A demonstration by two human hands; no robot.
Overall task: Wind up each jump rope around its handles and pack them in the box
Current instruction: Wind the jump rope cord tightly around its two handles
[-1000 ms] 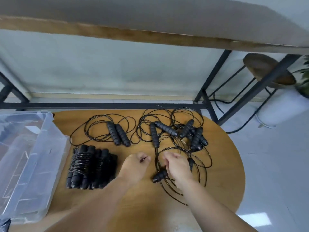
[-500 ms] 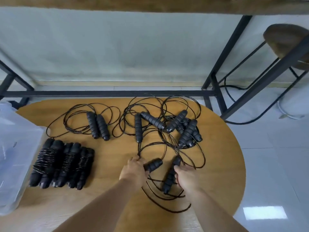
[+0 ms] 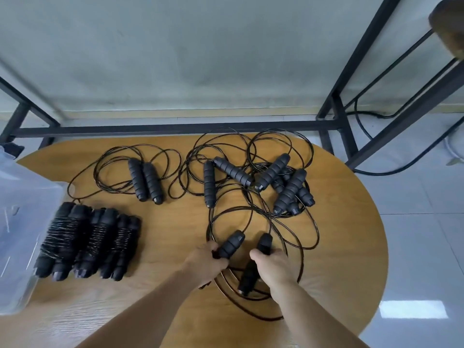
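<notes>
On the wooden table (image 3: 175, 247) three wound ropes (image 3: 88, 243) are waiting unboxed beside the clear box (image 3: 22, 222), while the left hand (image 3: 204, 262) and right hand (image 3: 273, 266) are each gripping a handle (image 3: 231, 243) of another, several tangled ropes (image 3: 251, 177) remaining.

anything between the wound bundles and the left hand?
Head view: only bare tabletop lies between the wound bundles and the left hand.

Tabletop (image 3: 175, 247): wood-grain finish, warm tan, smooth, low sheen. Loose handles (image 3: 145, 180): matt black, ribbed, foam-like grip (exact material unclear). Cords (image 3: 251, 146): thin, black, glossy, catch the light. Wound bundles (image 3: 88, 243), lower left: same matt handles wrapped in shiny cord. Box (image 3: 22, 222), left edge: clear plastic, smooth, slightly frosted. Frame (image 3: 175, 128) behind: black metal, matt. Floor (image 3: 414, 247), right: pale tile, glossy, reflects a window.
</notes>
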